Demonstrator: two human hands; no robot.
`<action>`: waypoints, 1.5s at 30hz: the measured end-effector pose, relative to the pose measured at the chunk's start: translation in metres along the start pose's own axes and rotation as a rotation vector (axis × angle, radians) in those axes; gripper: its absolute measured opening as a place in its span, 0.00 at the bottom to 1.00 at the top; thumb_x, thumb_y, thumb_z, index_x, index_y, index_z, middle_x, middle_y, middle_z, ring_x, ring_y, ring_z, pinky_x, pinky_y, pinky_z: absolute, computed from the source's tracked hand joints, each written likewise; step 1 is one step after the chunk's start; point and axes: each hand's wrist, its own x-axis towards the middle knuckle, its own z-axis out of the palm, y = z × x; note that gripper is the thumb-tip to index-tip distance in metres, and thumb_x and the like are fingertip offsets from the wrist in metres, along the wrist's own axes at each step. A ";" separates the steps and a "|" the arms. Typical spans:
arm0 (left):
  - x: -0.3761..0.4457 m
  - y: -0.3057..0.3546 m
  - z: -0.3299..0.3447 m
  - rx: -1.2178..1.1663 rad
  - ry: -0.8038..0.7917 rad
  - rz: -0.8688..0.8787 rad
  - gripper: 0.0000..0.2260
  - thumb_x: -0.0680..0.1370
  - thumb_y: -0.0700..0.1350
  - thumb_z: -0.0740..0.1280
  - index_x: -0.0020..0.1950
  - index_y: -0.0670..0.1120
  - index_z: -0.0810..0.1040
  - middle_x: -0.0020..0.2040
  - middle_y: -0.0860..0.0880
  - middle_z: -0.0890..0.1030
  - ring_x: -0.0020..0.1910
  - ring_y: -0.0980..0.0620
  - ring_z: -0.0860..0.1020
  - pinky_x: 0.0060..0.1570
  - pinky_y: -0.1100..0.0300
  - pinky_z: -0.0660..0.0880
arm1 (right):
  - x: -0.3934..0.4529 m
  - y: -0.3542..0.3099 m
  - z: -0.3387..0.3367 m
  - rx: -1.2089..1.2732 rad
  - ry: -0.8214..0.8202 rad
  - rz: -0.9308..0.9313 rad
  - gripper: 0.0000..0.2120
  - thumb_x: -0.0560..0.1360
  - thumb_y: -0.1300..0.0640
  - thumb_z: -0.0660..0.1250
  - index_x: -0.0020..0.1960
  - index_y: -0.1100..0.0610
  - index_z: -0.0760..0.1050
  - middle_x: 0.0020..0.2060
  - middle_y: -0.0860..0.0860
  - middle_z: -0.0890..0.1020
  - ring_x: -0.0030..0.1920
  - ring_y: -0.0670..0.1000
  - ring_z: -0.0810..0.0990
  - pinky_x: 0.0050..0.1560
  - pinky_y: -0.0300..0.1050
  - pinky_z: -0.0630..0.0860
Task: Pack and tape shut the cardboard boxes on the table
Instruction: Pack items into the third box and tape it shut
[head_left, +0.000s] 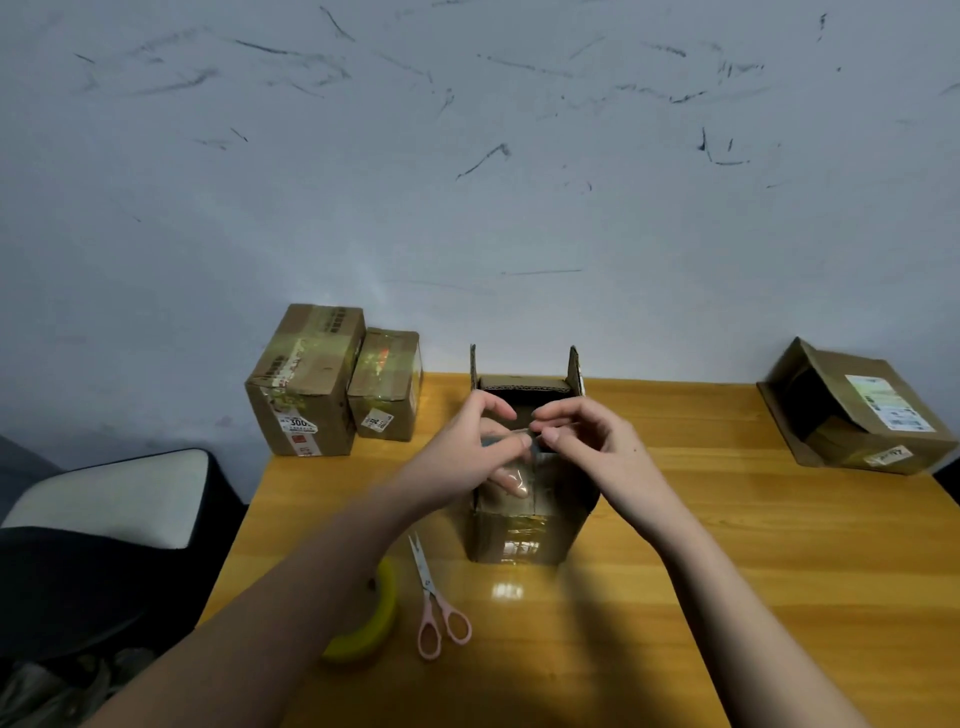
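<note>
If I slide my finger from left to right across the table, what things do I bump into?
Big taped box → small taped box → pink scissors → open box in the middle → opened box at the far right.

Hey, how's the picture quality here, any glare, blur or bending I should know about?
Head view: dim, bluish light; a bright glare patch on the glossy orange wooden table just before the open brown cardboard box, whose clear tape also shines; wide-angle bending tilts the open-sided cardboard box at far right; the left hand and right hand look slightly soft; pink-handled scissors stay sharp.
</note>
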 end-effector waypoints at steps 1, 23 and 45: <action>0.000 0.002 -0.001 0.002 -0.015 -0.011 0.13 0.80 0.45 0.63 0.61 0.44 0.64 0.50 0.44 0.81 0.36 0.46 0.82 0.36 0.67 0.76 | -0.001 -0.001 0.000 -0.009 -0.027 -0.002 0.08 0.76 0.66 0.67 0.52 0.56 0.78 0.47 0.54 0.84 0.47 0.49 0.81 0.54 0.42 0.76; 0.008 0.014 -0.013 0.051 -0.224 -0.258 0.30 0.76 0.70 0.48 0.60 0.46 0.67 0.46 0.42 0.85 0.44 0.41 0.84 0.49 0.53 0.79 | -0.008 0.006 0.033 0.349 0.220 0.134 0.08 0.79 0.60 0.63 0.42 0.61 0.75 0.32 0.51 0.79 0.32 0.44 0.75 0.34 0.35 0.71; 0.012 0.000 -0.003 -0.536 0.100 -0.299 0.20 0.81 0.59 0.55 0.63 0.46 0.70 0.58 0.42 0.79 0.49 0.43 0.83 0.47 0.50 0.81 | -0.021 0.002 0.013 0.054 0.282 -0.283 0.18 0.75 0.75 0.64 0.54 0.54 0.72 0.42 0.52 0.81 0.39 0.45 0.80 0.46 0.35 0.76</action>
